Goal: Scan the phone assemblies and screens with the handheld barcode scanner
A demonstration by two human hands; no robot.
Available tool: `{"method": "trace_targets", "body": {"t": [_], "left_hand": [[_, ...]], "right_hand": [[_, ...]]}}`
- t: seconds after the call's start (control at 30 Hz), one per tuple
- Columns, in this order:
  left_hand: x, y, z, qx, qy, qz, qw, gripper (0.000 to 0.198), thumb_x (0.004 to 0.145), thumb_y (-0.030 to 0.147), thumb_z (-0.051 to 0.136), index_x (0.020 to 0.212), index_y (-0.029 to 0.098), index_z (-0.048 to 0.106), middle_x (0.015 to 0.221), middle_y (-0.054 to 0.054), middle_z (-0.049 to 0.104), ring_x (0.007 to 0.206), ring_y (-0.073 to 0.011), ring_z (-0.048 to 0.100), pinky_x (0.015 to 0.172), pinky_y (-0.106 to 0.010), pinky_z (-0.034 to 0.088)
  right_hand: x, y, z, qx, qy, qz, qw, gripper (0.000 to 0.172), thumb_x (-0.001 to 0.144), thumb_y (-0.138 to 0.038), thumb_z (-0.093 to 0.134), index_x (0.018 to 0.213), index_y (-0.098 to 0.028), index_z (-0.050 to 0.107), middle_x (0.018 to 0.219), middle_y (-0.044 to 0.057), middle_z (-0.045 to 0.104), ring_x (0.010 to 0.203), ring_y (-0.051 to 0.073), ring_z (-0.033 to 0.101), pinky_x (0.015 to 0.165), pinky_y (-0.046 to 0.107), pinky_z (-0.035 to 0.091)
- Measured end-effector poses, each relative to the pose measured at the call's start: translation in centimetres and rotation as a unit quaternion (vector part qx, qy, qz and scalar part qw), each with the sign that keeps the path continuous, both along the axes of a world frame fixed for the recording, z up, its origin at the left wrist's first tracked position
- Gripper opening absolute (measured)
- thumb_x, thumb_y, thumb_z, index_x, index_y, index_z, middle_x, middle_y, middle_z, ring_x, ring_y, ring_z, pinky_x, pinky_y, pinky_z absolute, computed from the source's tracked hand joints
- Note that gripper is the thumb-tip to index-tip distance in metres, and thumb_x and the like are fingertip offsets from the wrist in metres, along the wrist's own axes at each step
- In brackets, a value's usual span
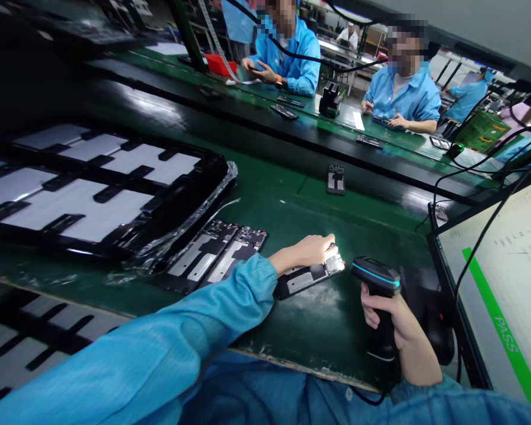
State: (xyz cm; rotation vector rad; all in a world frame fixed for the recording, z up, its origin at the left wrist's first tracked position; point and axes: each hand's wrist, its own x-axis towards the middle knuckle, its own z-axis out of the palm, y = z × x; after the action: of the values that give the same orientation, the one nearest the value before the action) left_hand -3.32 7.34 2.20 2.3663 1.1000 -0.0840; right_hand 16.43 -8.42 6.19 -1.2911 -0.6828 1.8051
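Left hand point(307, 251) on phone frame point(312, 276), scanner point(376, 274) alongside

Phone chassis point(312, 276) is lying flat, open side up, well left of the monitor point(504, 277), its far end catching glare. Black barcode scanner point(376, 276), teal-banded, is standing upright nearer the monitor.

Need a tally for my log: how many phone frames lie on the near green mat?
4. Two phone frames lie side by side left of the left hand; one is under that hand; one alone farther back. The sleeve may hide more.
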Motion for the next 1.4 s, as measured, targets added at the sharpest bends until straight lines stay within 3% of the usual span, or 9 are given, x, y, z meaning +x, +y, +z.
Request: {"method": "trace_targets", "body": {"t": [0.27, 0.5, 0.77, 1.07, 1.17, 1.33, 1.4], "left_hand": [[1.3, -1.0, -0.4, 0.049, 0.041, 0.031, 0.997, 0.032, 0.099, 0.038, 0.029, 0.109, 0.015, 0.05, 0.097, -0.02, 0.072, 0.091, -0.0355, 0.07, 0.075, -0.04, 0.047], [1.7, -1.4, -0.7, 0.063, 0.048, 0.051, 0.996, 0.03, 0.099, 0.036, 0.029, 0.109, 0.015, 0.048, 0.096, -0.02, 0.073, 0.093, -0.0351, 0.071, 0.077, -0.041, 0.049], [1.5, -1.3, -1.1, 0.063, 0.014, 0.053, 0.996, 0.031, 0.098, 0.036, 0.03, 0.108, 0.014, 0.048, 0.095, -0.02, 0.073, 0.093, -0.0359, 0.071, 0.077, -0.042, 0.05], [0.9, -1.7, -0.6, 0.069, -0.031, 0.048, 0.996, 0.032, 0.097, 0.035, 0.031, 0.108, 0.013, 0.052, 0.094, -0.02, 0.074, 0.091, -0.0358, 0.072, 0.078, -0.043, 0.05], [0.9, -1.6, -0.6, 0.067, -0.043, 0.054, 0.995, 0.03, 0.097, 0.034, 0.033, 0.106, 0.014, 0.053, 0.093, -0.019, 0.074, 0.091, -0.0346, 0.072, 0.077, -0.041, 0.05], [0.8, -2.3, 0.0, 0.073, -0.057, 0.081, 0.992, 0.028, 0.097, 0.035, 0.035, 0.105, 0.015, 0.052, 0.091, -0.017, 0.075, 0.09, -0.0338, 0.073, 0.073, -0.038, 0.049], [0.7, -3.1, 0.8, 0.081, -0.062, 0.1, 0.99, 0.028, 0.097, 0.036, 0.035, 0.107, 0.015, 0.051, 0.089, -0.016, 0.075, 0.089, -0.0332, 0.073, 0.07, -0.036, 0.048]], "right_hand": [[-0.2, 1.4, -0.7, -0.005, 0.011, 0.012, 1.0, 0.02, 0.07, -0.022, 0.077, 0.079, -0.018, 0.059, 0.048, -0.008, 0.053, 0.038, 0.007, 0.041, 0.041, 0.021, 0.033], [-1.2, 2.5, 0.0, -0.012, -0.005, -0.003, 1.0, 0.019, 0.069, -0.019, 0.076, 0.076, -0.017, 0.059, 0.049, -0.008, 0.053, 0.039, 0.006, 0.042, 0.039, 0.018, 0.034], [-1.5, 2.5, 0.5, -0.029, -0.012, -0.012, 0.999, 0.019, 0.068, -0.017, 0.076, 0.076, -0.017, 0.059, 0.051, -0.007, 0.053, 0.04, 0.005, 0.041, 0.038, 0.016, 0.034], [-2.2, 1.5, 0.3, -0.012, -0.01, -0.046, 0.999, 0.02, 0.063, -0.018, 0.074, 0.078, -0.017, 0.06, 0.051, -0.008, 0.05, 0.04, 0.004, 0.036, 0.038, 0.017, 0.031], [-2.5, 1.3, 0.6, 0.003, -0.03, -0.061, 0.998, 0.021, 0.064, -0.02, 0.075, 0.079, -0.017, 0.06, 0.051, -0.009, 0.049, 0.039, 0.004, 0.036, 0.038, 0.017, 0.03], [-3.4, 0.7, 2.1, 0.057, -0.105, -0.097, 0.988, 0.032, 0.065, -0.029, 0.082, 0.089, -0.018, 0.063, 0.064, -0.003, 0.066, 0.044, 0.009, 0.05, 0.044, 0.023, 0.039], [-4.5, -0.4, 2.6, 0.07, -0.168, -0.099, 0.978, 0.028, 0.068, -0.032, 0.081, 0.086, -0.018, 0.064, 0.054, -0.006, 0.063, 0.043, 0.011, 0.05, 0.049, 0.026, 0.041]]}}
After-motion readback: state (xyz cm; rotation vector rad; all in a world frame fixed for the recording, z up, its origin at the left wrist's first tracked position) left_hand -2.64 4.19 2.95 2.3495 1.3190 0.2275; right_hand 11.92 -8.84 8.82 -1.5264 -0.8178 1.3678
